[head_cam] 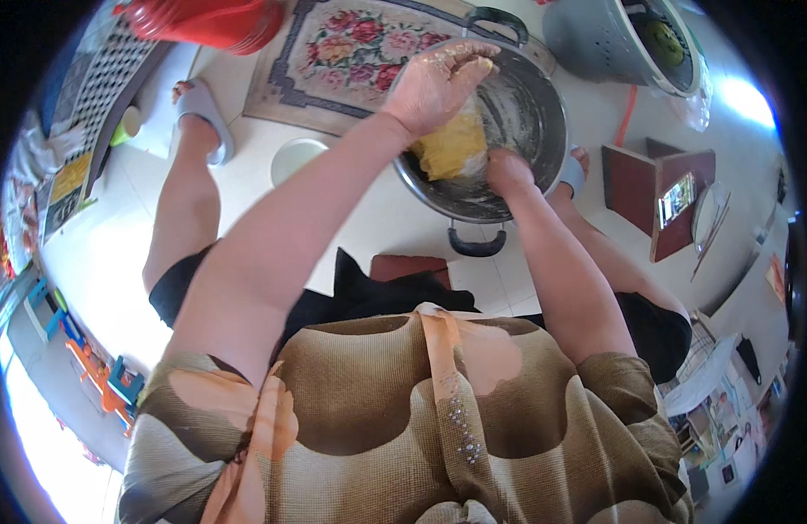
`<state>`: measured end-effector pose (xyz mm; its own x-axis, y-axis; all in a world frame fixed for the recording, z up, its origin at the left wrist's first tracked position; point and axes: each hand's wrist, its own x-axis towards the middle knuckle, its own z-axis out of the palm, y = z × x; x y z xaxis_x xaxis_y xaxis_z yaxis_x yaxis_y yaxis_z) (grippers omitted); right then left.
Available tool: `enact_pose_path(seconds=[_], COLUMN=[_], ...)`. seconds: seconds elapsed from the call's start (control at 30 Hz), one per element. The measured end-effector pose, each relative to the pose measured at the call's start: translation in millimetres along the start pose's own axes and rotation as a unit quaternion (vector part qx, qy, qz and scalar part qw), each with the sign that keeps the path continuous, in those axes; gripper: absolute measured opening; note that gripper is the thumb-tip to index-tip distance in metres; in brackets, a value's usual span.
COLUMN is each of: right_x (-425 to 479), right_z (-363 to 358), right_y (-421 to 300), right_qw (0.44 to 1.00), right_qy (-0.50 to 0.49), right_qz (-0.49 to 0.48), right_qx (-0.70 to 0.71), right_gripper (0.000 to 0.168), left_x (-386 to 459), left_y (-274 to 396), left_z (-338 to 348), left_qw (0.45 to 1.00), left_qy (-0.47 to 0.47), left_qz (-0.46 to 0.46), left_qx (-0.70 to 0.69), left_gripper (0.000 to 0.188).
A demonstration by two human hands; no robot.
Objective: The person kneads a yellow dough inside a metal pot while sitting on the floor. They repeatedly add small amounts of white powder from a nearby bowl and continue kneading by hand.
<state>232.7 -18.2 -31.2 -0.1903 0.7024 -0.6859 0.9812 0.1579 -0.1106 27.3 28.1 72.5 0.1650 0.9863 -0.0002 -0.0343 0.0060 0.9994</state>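
Note:
A lump of yellow dough (452, 149), floury white in places, lies in a steel pot (538, 118) with two black handles. My left hand (446, 85) is above the far left part of the pot. Its thumb stands a little apart from its curved fingers, and bits of dough cling to them; I see nothing held in it. Down inside the pot, at the near right, my right hand (509, 171) is beside the dough's edge. Its fingers are hidden from me, so whether they grip the dough is unclear. Smears of flour and dough coat the pot's inner wall.
A white bowl (297, 160) stands on the tiled floor left of the pot. Beyond lies a floral mat (371, 49), with a red container (204, 23) to its left. A grey bucket (593, 42) and a dark red wooden stool (682, 190) are on the right.

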Motion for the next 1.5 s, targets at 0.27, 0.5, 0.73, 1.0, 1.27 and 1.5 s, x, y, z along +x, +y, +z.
enact_pose_path(seconds=[0.27,0.5,0.73,1.0,1.27,1.5], right_x=[-47,-49,-41,-32,-64,-79], right_z=[-50,-54,-38,-43,-25,-44], right_y=[-37,-33,-30,-44,-47,-56], right_qw=[0.979,0.978,0.986,0.984,0.905,0.929], right_qy=[0.178,0.166,0.122,0.136,0.181,0.143], right_qz=[0.04,0.029,0.034,-0.013,-0.306,-0.237], right_qx=[0.094,0.122,0.111,0.118,-0.235,-0.244], right_gripper=[0.025,0.035,0.035,0.035,0.025,0.024], left_x=[-103,-151,-165,-174,-197,-196], left_y=[52,41,13,46,63,98], left_z=[4,-72,-94,-65,-54,-50], left_qw=[0.837,0.846,0.817,0.833,0.83,0.838], left_qy=[0.18,0.262,0.296,0.327,0.36,0.366], left_qz=[-0.236,-0.253,-0.255,-0.269,-0.261,-0.193], left_qx=[-0.459,-0.39,-0.423,-0.357,-0.337,-0.356], left_gripper=[0.033,0.032,0.028,0.025,0.017,0.015])
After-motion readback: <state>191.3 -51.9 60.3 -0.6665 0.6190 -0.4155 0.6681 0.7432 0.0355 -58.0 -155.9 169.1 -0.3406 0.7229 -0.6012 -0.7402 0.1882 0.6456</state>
